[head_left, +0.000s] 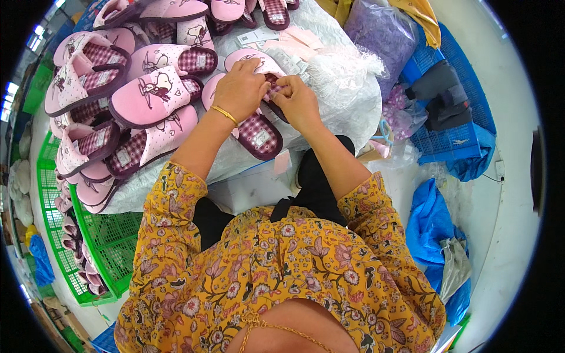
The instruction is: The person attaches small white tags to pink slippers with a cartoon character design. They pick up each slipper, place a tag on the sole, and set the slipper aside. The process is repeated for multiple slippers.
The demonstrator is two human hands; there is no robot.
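Note:
My left hand [240, 88] rests on a pink slipper [257, 57], its fingers bent and gripping the slipper near the opening. Close beside it, my right hand [297, 101] has thumb and fingers pinched together over the same slipper's plaid lining. Whatever lies between those fingertips is too small to make out. A second slipper [260, 136] lies partly under my left wrist, its maroon checked insole and a white label showing. To the right is a bundle of white strings [347, 69], with pale pink paper tags [301, 42] just behind it.
Many pink slippers [150, 97] are piled on the left of the covered work surface [359, 112]. Green crates [112, 244] stand at the lower left. A blue crate [456, 144] holds dark pieces on the right, near a bag of purple material [379, 38] and a blue sack [428, 220].

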